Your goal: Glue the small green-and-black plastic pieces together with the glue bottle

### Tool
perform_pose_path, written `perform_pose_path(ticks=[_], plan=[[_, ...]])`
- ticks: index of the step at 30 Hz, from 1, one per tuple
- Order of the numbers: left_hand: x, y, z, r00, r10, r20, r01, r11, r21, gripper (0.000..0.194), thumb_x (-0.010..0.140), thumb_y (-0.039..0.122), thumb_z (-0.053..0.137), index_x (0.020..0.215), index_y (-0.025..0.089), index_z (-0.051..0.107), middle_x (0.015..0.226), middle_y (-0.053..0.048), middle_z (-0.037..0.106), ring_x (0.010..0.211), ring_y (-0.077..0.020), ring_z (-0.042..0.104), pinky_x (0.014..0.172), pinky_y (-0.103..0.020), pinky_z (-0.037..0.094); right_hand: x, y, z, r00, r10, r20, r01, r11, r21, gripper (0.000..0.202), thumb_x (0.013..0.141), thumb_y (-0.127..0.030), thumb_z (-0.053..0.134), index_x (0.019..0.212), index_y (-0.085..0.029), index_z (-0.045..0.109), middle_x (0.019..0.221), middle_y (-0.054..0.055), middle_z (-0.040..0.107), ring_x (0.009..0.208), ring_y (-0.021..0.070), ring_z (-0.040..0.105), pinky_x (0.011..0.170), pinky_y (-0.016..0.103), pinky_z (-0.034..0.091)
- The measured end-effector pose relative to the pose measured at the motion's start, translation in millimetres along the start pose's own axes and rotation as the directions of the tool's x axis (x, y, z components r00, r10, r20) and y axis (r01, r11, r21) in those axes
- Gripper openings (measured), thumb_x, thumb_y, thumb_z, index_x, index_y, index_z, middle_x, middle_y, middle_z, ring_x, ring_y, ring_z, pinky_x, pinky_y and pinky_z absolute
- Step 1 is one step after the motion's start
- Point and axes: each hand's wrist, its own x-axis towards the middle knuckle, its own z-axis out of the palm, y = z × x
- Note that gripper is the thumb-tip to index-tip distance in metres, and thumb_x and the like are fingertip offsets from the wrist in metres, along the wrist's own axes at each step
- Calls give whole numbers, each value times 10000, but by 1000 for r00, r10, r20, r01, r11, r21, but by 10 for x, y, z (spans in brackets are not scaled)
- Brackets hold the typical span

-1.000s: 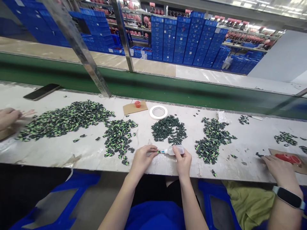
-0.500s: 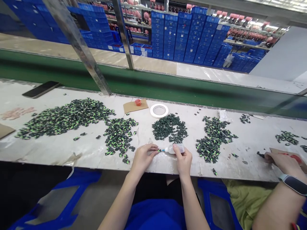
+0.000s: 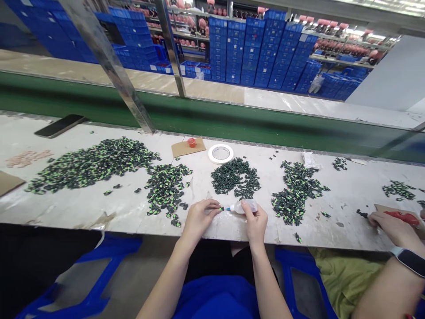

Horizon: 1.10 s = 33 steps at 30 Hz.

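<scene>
Between the thumb and fingers of my left hand is a small black-and-green part, pinched just above the table. My right hand grips a clear squeeze bottle, tilted on its side. Its blue nozzle tip points left at the part, with a small gap between them. Beyond my hands lies a pile of small dark green parts. Black-and-green parts are heaped left of my left hand, and another heap of them lies right of my right hand.
A white tape roll and a red cup on cardboard sit at the back. A larger heap and a phone are at left. A co-worker's hand works at right. A metal post rises behind the table.
The bottle and my right hand have shifted slightly right, so its nozzle has drawn back from the part. My left hand stays nearly in place. The co-worker's hand has moved a little.
</scene>
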Motion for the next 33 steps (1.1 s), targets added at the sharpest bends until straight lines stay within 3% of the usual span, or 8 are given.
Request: perform_pose_path(ticks=[15, 20, 27, 33], plan=[[-8, -3, -8, 999, 32, 2, -32, 999, 41, 105, 688, 138, 676, 760, 214, 679, 777, -24, 771, 744, -228, 743, 733, -338, 594, -1, -21, 12, 999, -4, 34, 4, 1000, 2, 327, 707, -459, 689, 660, -135, 667, 609, 21, 631, 603, 158, 534, 561, 255, 432], [-1, -27, -8, 999, 50, 1, -50, 997, 52, 94, 698, 150, 670, 758, 222, 679, 780, -21, 772, 742, -228, 743, 738, -344, 594, -13, -19, 16, 1000, -26, -7, 26, 999, -20, 334, 712, -465, 681, 663, -135, 672, 605, 28, 635, 606, 166, 541, 560, 263, 435], [-3, 13, -20, 999, 35, 36, -37, 998, 59, 100, 702, 157, 684, 787, 209, 682, 806, -35, 769, 780, -229, 739, 758, -341, 583, 46, 34, -147, 988, -64, -140, 81, 990, 118, 330, 705, -470, 679, 728, -143, 641, 689, 49, 673, 673, 203, 617, 625, 309, 481], [-23, -10, -20, 996, 72, 59, -79, 991, 108, 130, 730, 151, 668, 844, 204, 702, 873, -51, 756, 822, -220, 719, 802, -357, 567, 243, 27, -357, 957, -184, -226, 190, 982, 5, 401, 565, -404, 801, 780, -178, 551, 828, 75, 689, 804, 217, 650, 764, 359, 504]])
